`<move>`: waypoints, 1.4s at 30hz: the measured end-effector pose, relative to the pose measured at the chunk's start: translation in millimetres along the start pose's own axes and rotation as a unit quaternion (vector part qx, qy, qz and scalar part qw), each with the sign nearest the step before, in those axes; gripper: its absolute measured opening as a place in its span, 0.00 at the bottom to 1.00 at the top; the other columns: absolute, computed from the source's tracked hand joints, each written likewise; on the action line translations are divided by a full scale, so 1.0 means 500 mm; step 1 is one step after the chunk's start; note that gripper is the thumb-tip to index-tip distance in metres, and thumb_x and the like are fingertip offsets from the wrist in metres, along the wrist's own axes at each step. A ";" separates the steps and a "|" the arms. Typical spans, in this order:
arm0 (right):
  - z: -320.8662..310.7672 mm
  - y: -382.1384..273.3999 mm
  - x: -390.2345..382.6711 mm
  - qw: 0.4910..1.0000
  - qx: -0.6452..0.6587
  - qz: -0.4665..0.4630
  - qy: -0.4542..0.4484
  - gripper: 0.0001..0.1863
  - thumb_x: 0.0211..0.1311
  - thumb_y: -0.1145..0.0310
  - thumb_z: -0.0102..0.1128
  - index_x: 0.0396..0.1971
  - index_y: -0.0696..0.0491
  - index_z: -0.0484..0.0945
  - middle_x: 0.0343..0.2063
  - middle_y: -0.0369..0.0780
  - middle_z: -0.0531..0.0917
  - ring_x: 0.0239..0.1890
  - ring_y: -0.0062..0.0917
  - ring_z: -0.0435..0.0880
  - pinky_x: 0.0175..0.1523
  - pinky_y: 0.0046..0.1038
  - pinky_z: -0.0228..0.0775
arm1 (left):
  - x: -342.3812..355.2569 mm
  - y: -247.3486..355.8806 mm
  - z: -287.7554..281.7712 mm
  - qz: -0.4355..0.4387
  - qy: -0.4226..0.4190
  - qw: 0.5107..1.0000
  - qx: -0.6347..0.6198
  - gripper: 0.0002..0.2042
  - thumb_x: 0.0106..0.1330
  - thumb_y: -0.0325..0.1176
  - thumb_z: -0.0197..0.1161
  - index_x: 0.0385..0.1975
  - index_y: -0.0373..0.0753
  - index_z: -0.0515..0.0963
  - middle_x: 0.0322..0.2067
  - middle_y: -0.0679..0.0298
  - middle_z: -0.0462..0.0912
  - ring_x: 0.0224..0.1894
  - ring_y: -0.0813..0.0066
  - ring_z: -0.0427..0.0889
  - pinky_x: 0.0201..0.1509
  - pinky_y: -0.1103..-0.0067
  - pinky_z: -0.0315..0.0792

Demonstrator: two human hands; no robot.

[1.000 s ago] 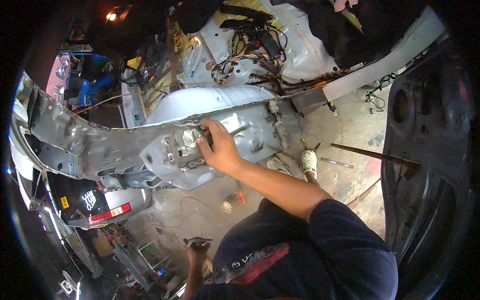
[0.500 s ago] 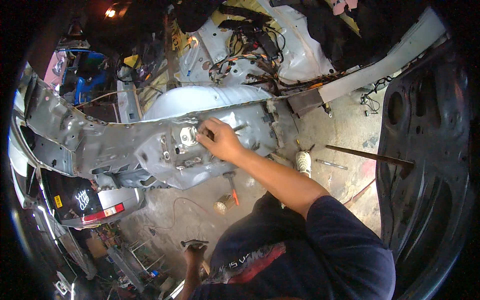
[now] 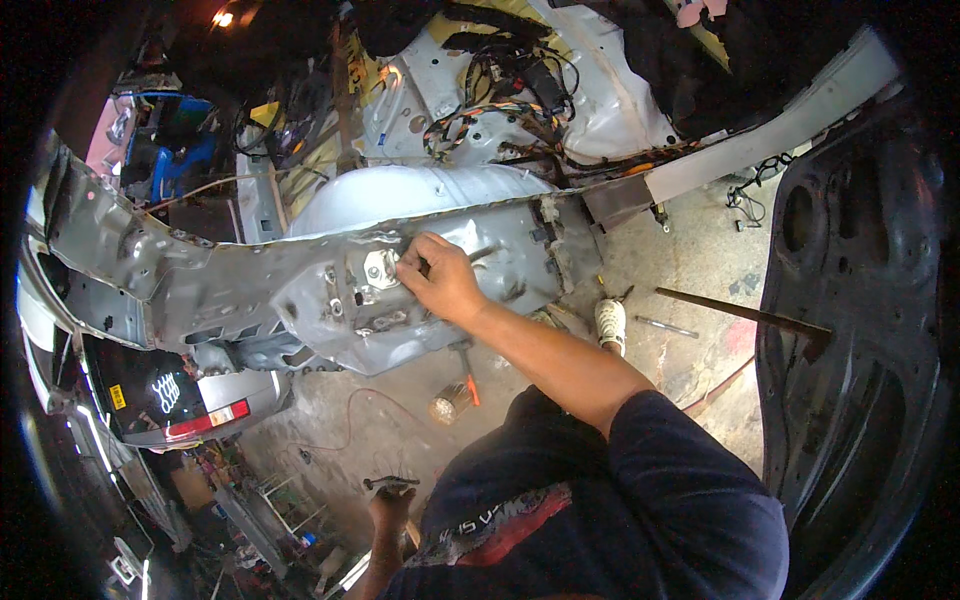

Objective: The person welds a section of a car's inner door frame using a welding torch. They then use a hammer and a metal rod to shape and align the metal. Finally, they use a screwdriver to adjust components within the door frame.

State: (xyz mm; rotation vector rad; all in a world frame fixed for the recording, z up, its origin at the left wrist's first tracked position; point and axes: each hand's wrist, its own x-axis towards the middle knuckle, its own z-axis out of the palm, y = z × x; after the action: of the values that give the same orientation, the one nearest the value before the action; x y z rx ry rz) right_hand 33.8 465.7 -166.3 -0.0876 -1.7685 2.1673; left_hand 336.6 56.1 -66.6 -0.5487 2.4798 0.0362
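A large grey car body panel stretches in front of me, with scuffed bare-metal patches and holes. On it sits a small pale metal plate with a round feature in its middle. My right hand is closed, its fingertips bent down at the plate's right edge. Whatever those fingers may pinch is hidden. Low at my left side, my left hand is wrapped round a hammer; the narrow dark head shows above the fist, with part of a wooden handle below.
Below the panel, an orange-handled hammer leans by a round wooden block. To the right stand a dark door panel and a metal bar. Wiring hangs beyond the panel. A silver vehicle is at left.
The view has shifted slightly. My right hand stays at the plate's edge, its fingers curled a little more; my left hand still holds the hammer low.
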 end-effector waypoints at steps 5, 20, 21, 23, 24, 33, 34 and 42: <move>0.015 0.022 -0.011 0.999 0.020 -0.025 0.019 0.08 0.59 0.70 0.69 0.33 0.56 0.79 0.28 0.41 0.77 0.30 0.34 0.79 0.37 0.34 0.71 | 0.003 0.010 0.003 -0.022 -0.014 0.999 0.026 0.24 0.55 0.49 0.77 0.43 0.37 0.86 0.43 0.54 0.90 0.47 0.57 0.88 0.51 0.66 0.79; 0.013 -0.007 -0.016 0.997 0.065 0.013 0.034 0.07 0.60 0.72 0.71 0.30 0.58 0.80 0.24 0.37 0.74 0.26 0.22 0.72 0.33 0.26 0.68 | -0.014 -0.024 0.001 0.139 -0.029 0.972 0.189 0.21 0.64 0.52 0.70 0.47 0.43 0.84 0.45 0.54 0.88 0.45 0.51 0.87 0.51 0.62 0.79; 0.013 -0.006 -0.017 0.997 0.068 0.031 0.026 0.07 0.60 0.72 0.70 0.30 0.58 0.80 0.25 0.37 0.75 0.26 0.21 0.72 0.33 0.26 0.68 | -0.010 -0.026 0.002 0.136 -0.027 0.970 0.202 0.21 0.64 0.52 0.70 0.47 0.43 0.84 0.45 0.54 0.88 0.45 0.52 0.87 0.50 0.62 0.79; 0.010 0.001 -0.015 0.995 0.076 0.066 0.011 0.07 0.60 0.72 0.70 0.31 0.58 0.81 0.25 0.37 0.75 0.26 0.21 0.72 0.33 0.26 0.68 | -0.009 -0.035 -0.001 0.140 -0.031 0.962 0.233 0.20 0.65 0.52 0.70 0.46 0.44 0.84 0.45 0.55 0.88 0.45 0.52 0.87 0.50 0.61 0.79; 0.008 0.007 -0.013 0.996 0.078 0.048 0.011 0.07 0.60 0.72 0.70 0.31 0.58 0.81 0.25 0.37 0.76 0.26 0.21 0.73 0.33 0.26 0.68 | -0.008 -0.029 -0.002 0.148 -0.036 0.956 0.250 0.19 0.65 0.52 0.69 0.45 0.44 0.85 0.45 0.56 0.88 0.45 0.52 0.87 0.50 0.61 0.79; -0.010 -0.012 -0.036 0.995 -0.047 0.090 0.021 0.09 0.63 0.67 0.68 0.29 0.57 0.81 0.25 0.44 0.79 0.29 0.33 0.78 0.38 0.33 0.72 | 0.010 0.001 -0.005 0.034 -0.023 0.993 0.110 0.19 0.63 0.48 0.72 0.45 0.41 0.85 0.43 0.55 0.88 0.48 0.55 0.87 0.50 0.65 0.80; -0.025 -0.059 -0.054 0.995 -0.031 0.097 0.017 0.07 0.63 0.70 0.66 0.29 0.57 0.80 0.26 0.45 0.81 0.31 0.34 0.82 0.38 0.34 0.73 | -0.001 0.003 0.000 0.019 -0.031 0.994 0.101 0.20 0.62 0.46 0.72 0.46 0.38 0.85 0.41 0.54 0.88 0.47 0.57 0.87 0.51 0.66 0.80; 0.037 -0.455 -0.091 0.786 0.007 -0.413 -0.460 0.16 0.56 0.55 0.65 0.37 0.49 0.89 0.42 0.41 0.89 0.42 0.39 0.86 0.47 0.44 0.79 | 0.047 0.016 0.021 0.095 -0.025 0.991 0.092 0.19 0.63 0.50 0.71 0.43 0.40 0.85 0.41 0.54 0.89 0.43 0.53 0.88 0.47 0.62 0.80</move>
State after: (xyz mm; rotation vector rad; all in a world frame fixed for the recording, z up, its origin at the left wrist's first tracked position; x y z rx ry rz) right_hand 122.3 472.4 48.8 1.6675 -1.6414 1.5636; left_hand 321.6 55.9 -89.1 -0.2314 2.4456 -0.1018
